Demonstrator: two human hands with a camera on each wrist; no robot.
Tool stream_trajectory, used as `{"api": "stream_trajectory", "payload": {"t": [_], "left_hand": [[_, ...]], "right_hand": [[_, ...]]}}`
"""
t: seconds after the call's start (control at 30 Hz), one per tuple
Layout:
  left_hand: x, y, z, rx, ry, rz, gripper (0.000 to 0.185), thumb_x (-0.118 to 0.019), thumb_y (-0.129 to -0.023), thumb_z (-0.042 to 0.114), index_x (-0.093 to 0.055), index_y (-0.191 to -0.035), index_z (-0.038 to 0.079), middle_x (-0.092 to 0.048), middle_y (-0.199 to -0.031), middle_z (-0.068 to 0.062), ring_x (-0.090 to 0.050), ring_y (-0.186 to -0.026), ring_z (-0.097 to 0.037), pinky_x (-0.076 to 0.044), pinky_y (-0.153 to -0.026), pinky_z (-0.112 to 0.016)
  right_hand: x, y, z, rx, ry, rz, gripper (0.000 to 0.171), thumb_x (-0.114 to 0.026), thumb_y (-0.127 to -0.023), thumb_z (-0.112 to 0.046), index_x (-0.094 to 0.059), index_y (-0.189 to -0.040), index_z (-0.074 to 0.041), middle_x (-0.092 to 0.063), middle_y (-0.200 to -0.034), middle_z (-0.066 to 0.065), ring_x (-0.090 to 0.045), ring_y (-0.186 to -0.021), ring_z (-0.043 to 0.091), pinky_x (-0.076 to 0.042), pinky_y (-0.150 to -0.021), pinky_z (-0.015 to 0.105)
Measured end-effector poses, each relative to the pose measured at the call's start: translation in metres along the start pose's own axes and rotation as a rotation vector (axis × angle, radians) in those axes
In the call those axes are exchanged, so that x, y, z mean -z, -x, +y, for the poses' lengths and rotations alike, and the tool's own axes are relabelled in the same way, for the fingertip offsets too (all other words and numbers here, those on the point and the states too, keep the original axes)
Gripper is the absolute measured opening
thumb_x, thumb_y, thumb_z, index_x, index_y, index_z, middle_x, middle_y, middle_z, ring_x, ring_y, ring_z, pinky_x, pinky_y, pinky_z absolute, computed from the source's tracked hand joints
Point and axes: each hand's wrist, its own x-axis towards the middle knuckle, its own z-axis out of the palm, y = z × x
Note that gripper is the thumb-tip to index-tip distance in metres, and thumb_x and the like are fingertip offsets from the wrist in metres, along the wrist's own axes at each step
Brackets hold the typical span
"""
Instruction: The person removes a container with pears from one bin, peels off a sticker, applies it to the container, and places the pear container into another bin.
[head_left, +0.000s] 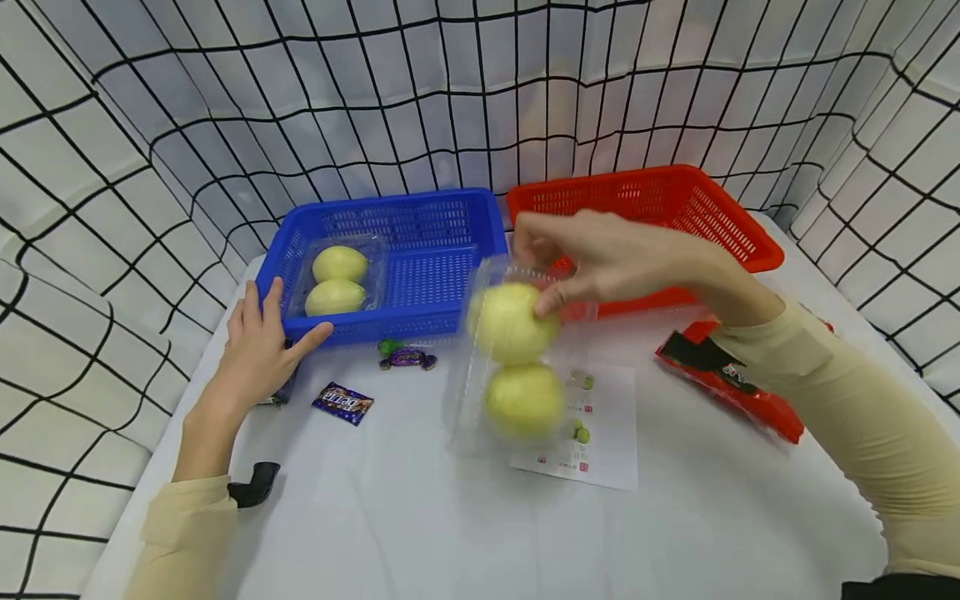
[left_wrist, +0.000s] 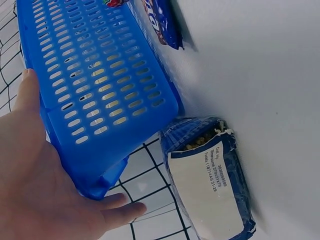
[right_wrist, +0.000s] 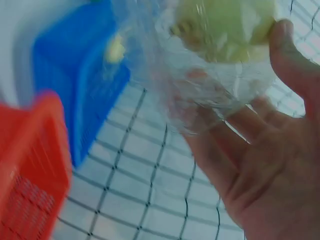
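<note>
Right hand (head_left: 600, 258): fingers pinch the top of the clear pear pack (head_left: 517, 358), lifted just right of the blue basket (head_left: 450, 283).
Left hand (head_left: 258, 350): fingers straight, steadying the basket's front left corner.
Advice: support the pack underneath (thin shell flexes).
Inside basket: second pear pack (head_left: 337, 279).

White table (head_left: 420, 517) with blue basket (head_left: 420, 267), red basket (head_left: 675, 208), candies (head_left: 342, 402), paper sheet (head_left: 600, 433), red packet (head_left: 742, 383).
</note>
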Motion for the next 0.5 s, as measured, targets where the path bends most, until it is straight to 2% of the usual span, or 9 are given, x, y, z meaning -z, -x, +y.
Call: {"api": "stream_trajectory", "payload": {"t": [0.1, 0.17, 0.27, 0.4, 0.5], "left_hand": [[-0.004, 0.003, -0.001, 0.006, 0.021, 0.000, 0.105, -0.048, -0.100, 0.066, 0.007, -0.164, 0.004, 0.019, -0.166, -0.034, 0.002, -0.147, -0.070, -0.014, -0.108, -0.088], [-0.005, 0.004, -0.002, 0.008, 0.028, 0.000, 0.104, -0.048, -0.101, 0.065, 0.008, -0.164, 0.005, 0.020, -0.166, -0.034, 0.000, -0.146, -0.071, -0.014, -0.108, -0.087], [-0.006, 0.004, 0.000, 0.011, 0.035, 0.000, 0.103, -0.048, -0.101, 0.065, 0.008, -0.165, 0.007, 0.020, -0.166, -0.034, 0.001, -0.147, -0.071, -0.013, -0.109, -0.087], [-0.005, 0.003, 0.002, 0.012, 0.047, 0.006, 0.101, -0.048, -0.101, 0.065, 0.004, -0.165, 0.006, 0.022, -0.166, -0.032, 0.007, -0.149, -0.068, -0.006, -0.113, -0.085], [-0.005, 0.002, 0.003, 0.007, 0.047, 0.015, 0.100, -0.047, -0.100, 0.066, -0.001, -0.165, 0.006, 0.024, -0.166, -0.031, 0.017, -0.150, -0.064, 0.006, -0.116, -0.082]], "right_hand": [[-0.032, 0.007, -0.001, -0.007, 0.048, -0.147, 0.044, -0.073, -0.090, -0.053, -0.047, -0.109, -0.023, -0.053, -0.085, -0.007, -0.052, -0.072, 0.007, -0.043, -0.063, 0.025], [-0.052, 0.009, -0.001, -0.010, 0.064, -0.224, 0.044, -0.070, -0.090, -0.056, -0.047, -0.107, -0.022, -0.048, -0.080, -0.007, -0.045, -0.065, 0.006, -0.036, -0.057, 0.024], [-0.076, 0.009, 0.001, -0.025, 0.064, -0.295, 0.041, -0.069, -0.092, -0.055, -0.049, -0.104, -0.022, -0.049, -0.076, -0.009, -0.043, -0.060, 0.004, -0.031, -0.053, 0.023], [-0.092, 0.003, 0.008, -0.063, 0.056, -0.369, 0.035, -0.066, -0.095, -0.052, -0.051, -0.105, -0.023, -0.054, -0.076, -0.009, -0.045, -0.061, 0.006, -0.032, -0.056, 0.024], [-0.100, -0.004, 0.015, -0.094, 0.003, -0.425, 0.033, -0.063, -0.098, -0.051, -0.052, -0.110, -0.022, -0.065, -0.089, -0.008, -0.052, -0.068, 0.007, -0.041, -0.062, 0.024]]}}
